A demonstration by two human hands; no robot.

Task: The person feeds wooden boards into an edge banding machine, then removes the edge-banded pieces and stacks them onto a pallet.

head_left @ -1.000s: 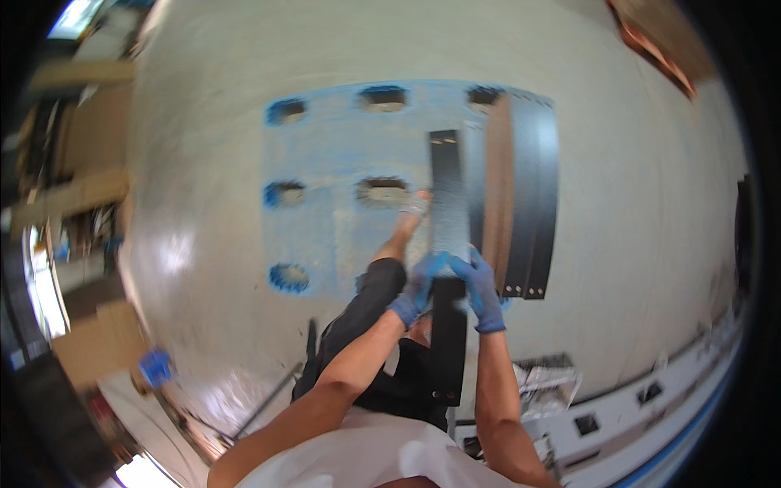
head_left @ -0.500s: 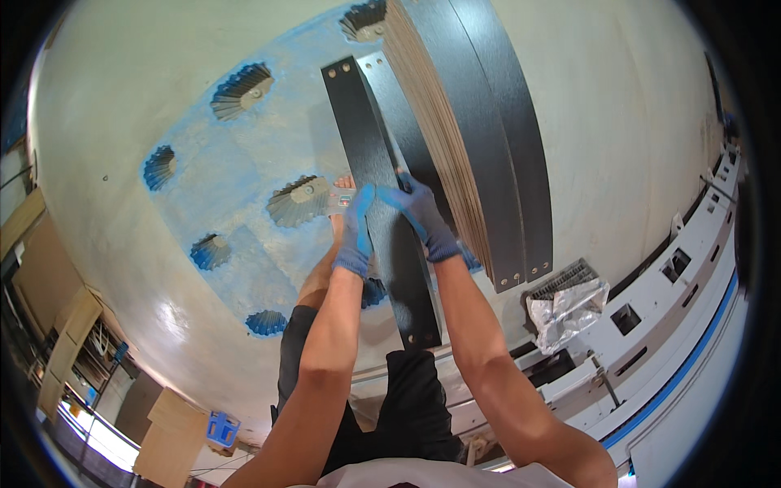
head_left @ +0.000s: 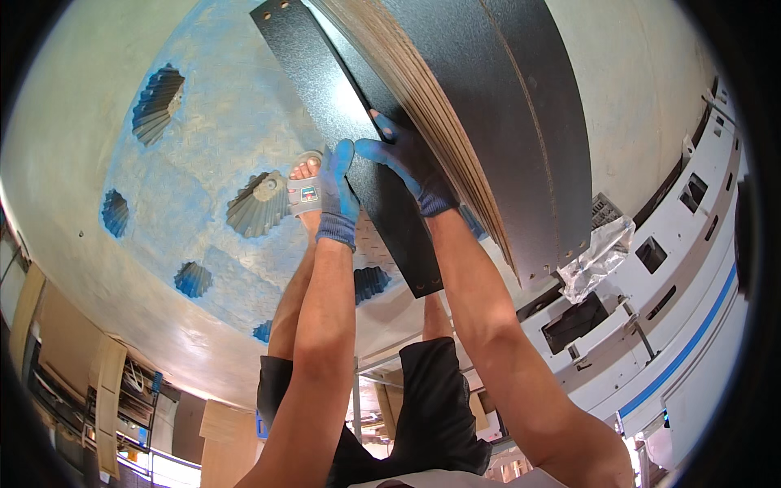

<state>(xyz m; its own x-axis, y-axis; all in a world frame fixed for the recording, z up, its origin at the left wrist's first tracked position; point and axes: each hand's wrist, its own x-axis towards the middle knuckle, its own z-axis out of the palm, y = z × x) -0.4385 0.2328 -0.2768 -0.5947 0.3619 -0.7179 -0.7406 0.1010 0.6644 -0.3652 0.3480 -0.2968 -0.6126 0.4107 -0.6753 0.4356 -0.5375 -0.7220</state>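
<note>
A long black panel [head_left: 389, 220] with small holes near both ends slants away from me between my hands. My left hand [head_left: 337, 185], in a blue-and-grey glove, grips its left edge with the thumb on top. Gloved the same way, my right hand [head_left: 413, 167] holds the opposite edge, the thumb laid across the face. Beneath and to the right, part of another black panel [head_left: 366, 80] shows. Close beside my right hand stands a tall stack of black panels [head_left: 521, 122] with brown layered edges. The fingers under the held panel are hidden.
A worn pale-and-blue floor [head_left: 203, 154] has ribbed, shell-shaped hollows [head_left: 259, 205]. My sandalled foot [head_left: 307, 187] stands by one. To the right run a long white machine frame [head_left: 606, 342] and crumpled clear plastic [head_left: 598, 256]. Wooden boards [head_left: 228, 439] stand at lower left.
The held panel has shifted forward, its near end moving away from my knee, and it slants more to the left. Both hands keep their grip. My view has shifted too.
</note>
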